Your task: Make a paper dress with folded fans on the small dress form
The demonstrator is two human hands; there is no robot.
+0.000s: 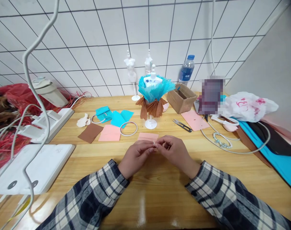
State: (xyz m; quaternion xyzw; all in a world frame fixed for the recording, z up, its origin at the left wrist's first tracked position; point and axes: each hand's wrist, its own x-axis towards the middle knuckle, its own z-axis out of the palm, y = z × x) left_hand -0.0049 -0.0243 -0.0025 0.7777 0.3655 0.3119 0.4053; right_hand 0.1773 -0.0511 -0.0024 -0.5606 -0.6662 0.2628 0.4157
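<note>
My left hand (137, 155) and my right hand (174, 151) meet over the front middle of the table, fingertips pinched together. Between them is a small pale strip (154, 143), too small to name exactly. Just behind my fingers lies a pink paper piece (147, 136) with a zigzag edge, partly hidden by the hands. Farther back stands a small white mannequin (153, 80) on a round base, dressed in pleated blue paper (156, 89) above brown paper (152, 108). Thread snips (182, 125) lie to the right, apart from my hands.
Left of the mannequin are blue paper (119, 118), a pink square (109, 133), a brown square (90, 133) and a bracelet-like ring (128, 128). A cardboard box (184, 102) and water bottle (186, 70) stand back right. White cables hang and loop at both sides.
</note>
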